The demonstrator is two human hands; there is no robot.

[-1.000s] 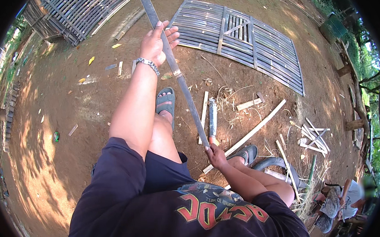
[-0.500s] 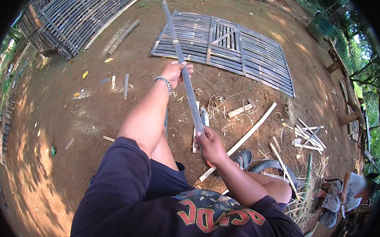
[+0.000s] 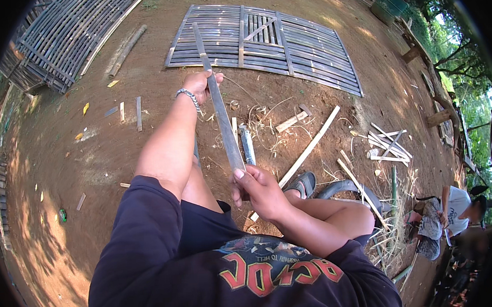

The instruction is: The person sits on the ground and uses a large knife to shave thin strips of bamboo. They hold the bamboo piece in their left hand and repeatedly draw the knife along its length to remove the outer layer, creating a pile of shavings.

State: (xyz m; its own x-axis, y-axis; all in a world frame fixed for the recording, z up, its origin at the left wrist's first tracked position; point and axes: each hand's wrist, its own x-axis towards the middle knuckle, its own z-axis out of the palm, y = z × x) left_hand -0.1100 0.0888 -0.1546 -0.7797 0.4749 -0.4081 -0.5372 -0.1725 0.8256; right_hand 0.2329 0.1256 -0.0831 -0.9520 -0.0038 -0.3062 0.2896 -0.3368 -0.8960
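Note:
A long, flat, grey-brown bamboo slat (image 3: 222,116) slants across the space before me, its far tip seen against a slatted bamboo panel. My left hand (image 3: 199,87), with a chain bracelet on the wrist, is closed round its upper part, arm stretched out. Close to my body, my right hand (image 3: 259,190) pinches the lower end, thumb on top. What lies under the right fingers is hidden. On the ground just beyond that hand lies a narrow grey-white piece (image 3: 248,144), its kind unclear. A hammer-shaped tool with a pale wooden handle (image 3: 292,121) rests farther right.
The bamboo panel (image 3: 313,55) lies flat ahead; more panels (image 3: 65,40) are stacked at far left. A long pale strip (image 3: 312,144), a pile of short strips (image 3: 388,146) and a dark curved tyre-like piece (image 3: 345,187) lie right. Another person (image 3: 455,212) sits at lower right.
The view has shifted, so ground things appear farther left and higher. Less of the slat extends beyond my left hand, and its tip is nearer. Both hands still hold it.

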